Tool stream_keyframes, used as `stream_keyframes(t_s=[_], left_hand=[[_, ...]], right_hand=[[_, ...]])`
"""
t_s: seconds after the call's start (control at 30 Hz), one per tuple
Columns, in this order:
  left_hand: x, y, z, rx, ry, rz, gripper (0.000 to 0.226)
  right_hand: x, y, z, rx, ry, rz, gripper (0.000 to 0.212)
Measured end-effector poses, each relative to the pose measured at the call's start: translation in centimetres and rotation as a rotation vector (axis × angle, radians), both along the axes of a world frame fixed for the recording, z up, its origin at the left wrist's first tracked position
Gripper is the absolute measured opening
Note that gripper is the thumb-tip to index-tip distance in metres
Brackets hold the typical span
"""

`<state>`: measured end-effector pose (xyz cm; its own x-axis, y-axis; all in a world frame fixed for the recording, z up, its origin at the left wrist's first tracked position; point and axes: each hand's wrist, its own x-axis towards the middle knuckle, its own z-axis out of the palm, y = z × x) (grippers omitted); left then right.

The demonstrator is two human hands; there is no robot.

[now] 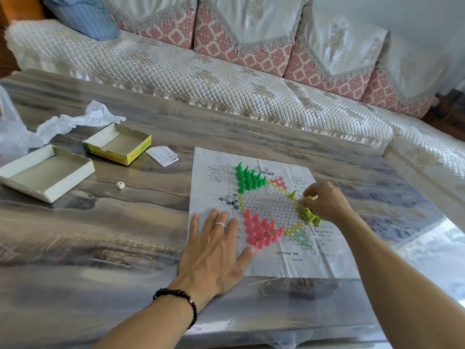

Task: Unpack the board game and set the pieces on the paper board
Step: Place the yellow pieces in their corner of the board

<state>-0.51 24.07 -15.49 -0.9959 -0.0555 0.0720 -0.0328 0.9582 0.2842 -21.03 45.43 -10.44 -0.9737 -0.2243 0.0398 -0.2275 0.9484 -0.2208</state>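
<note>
Board (274, 263) flat on table (125, 238), near its right end. Left hand (214, 250) spread flat, pressing lower left corner, thumb touching pink pieces (260, 231). Right hand (324, 202) pinching yellow piece (311, 196) at right star point, beside yellow pile (310, 216). Green pieces (249, 178) upright at top. Box halves (75, 157) left, well apart.

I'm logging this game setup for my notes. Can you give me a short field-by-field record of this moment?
left hand: flat on the paper board
right hand: pinches a yellow pawn
green pawns: standing together, board's far left
pink pawns: standing together, near left
yellow pawns: loose heap under the right hand
box halves: open, left of the board
</note>
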Motion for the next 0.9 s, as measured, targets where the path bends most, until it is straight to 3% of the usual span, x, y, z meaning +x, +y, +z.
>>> stream_keyframes(t_s=[0.27,0.43,0.5,0.63,0.73,0.9], left_hand=[[0.1,0.0,0.0,-0.006,0.002,0.002,0.067],[0.1,0.0,0.0,-0.007,0.003,0.0,0.066],[0.1,0.0,0.1,-0.002,0.003,0.0,0.067],[0.1,0.0,0.1,0.003,0.002,0.0,0.067],[0.1,0.0,0.1,0.006,-0.002,-0.001,0.067],[0.2,0.0,0.1,0.01,-0.006,-0.001,0.068]], right_hand=[[0.7,0.4,1.5,-0.18,0.085,0.004,0.009],[0.7,0.0,1.2,-0.183,0.019,0.038,0.024],[0.5,0.0,0.9,-0.247,0.0,-0.006,0.012],[0.6,-0.1,0.9,-0.446,-0.074,-0.143,0.02],[0.5,-0.1,0.8,-0.418,-0.085,-0.125,0.012],[0.4,-0.6,0.5,-0.355,-0.097,-0.101,0.03]])
